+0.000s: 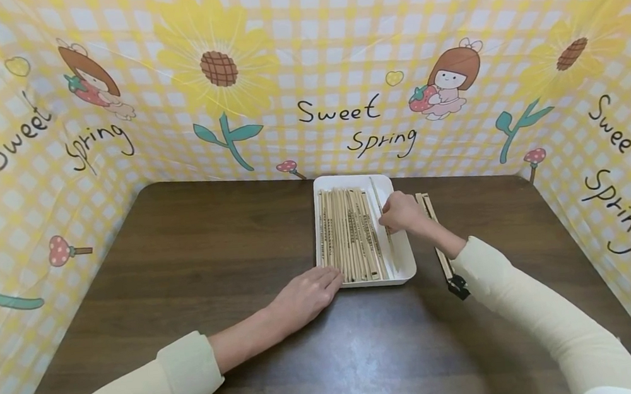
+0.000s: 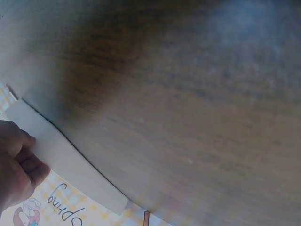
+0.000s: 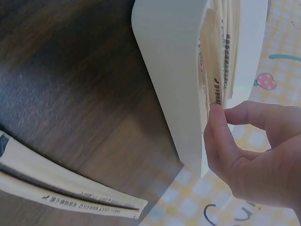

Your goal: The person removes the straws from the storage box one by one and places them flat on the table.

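A white rectangular tray [image 1: 405, 267] on the brown table holds a row of long, thin paper-wrapped sticks [image 1: 348, 235] with dark print, resembling wrapped chopsticks. My right hand [image 1: 402, 212] is over the tray's right side. Between thumb and fingers it pinches one slim wrapped stick [image 3: 215, 80], standing apart from the row in the head view. At the near left corner, my left hand [image 1: 308, 296] grips the tray's rim. The left wrist view catches only part of that left hand [image 2: 21, 165], with bent fingers against the tray wall [image 2: 70, 160].
To the right of the tray, beneath the right forearm, lie more wrapped sticks [image 1: 440, 245] with a small black object [image 1: 458, 286] at their near end. A yellow checked cloth [image 1: 335, 49] with printed flowers and figures walls the table's back and sides.
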{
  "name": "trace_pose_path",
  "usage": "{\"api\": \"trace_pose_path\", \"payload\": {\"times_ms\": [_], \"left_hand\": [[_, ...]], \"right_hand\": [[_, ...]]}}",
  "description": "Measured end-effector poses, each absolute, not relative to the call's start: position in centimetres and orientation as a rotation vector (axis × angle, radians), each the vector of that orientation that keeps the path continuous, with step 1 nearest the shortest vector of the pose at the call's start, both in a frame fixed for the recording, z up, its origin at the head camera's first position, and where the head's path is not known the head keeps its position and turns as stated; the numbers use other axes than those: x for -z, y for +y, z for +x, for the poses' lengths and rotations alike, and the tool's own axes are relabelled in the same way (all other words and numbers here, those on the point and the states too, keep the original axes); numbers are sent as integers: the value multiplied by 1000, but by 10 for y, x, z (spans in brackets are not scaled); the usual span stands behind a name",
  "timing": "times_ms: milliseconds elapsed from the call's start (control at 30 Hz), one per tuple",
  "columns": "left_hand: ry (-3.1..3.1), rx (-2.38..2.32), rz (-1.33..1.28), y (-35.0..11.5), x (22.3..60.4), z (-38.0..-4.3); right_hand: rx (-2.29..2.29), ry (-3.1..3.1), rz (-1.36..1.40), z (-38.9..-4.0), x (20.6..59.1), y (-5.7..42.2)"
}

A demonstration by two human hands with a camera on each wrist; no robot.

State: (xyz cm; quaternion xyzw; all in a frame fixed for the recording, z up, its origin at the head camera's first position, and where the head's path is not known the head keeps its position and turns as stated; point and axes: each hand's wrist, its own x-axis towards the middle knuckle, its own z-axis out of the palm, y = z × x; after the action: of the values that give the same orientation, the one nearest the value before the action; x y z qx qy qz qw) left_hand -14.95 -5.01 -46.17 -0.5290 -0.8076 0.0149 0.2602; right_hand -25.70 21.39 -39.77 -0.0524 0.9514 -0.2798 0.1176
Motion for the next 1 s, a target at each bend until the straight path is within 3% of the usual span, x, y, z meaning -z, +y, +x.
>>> {"api": "trace_pose_path", "payload": {"times_ms": [1000], "left_hand": [[-2191,-24,-1429,-50,460,-148]], "right_hand": [[972,2727,39,-250,391,250]]}}
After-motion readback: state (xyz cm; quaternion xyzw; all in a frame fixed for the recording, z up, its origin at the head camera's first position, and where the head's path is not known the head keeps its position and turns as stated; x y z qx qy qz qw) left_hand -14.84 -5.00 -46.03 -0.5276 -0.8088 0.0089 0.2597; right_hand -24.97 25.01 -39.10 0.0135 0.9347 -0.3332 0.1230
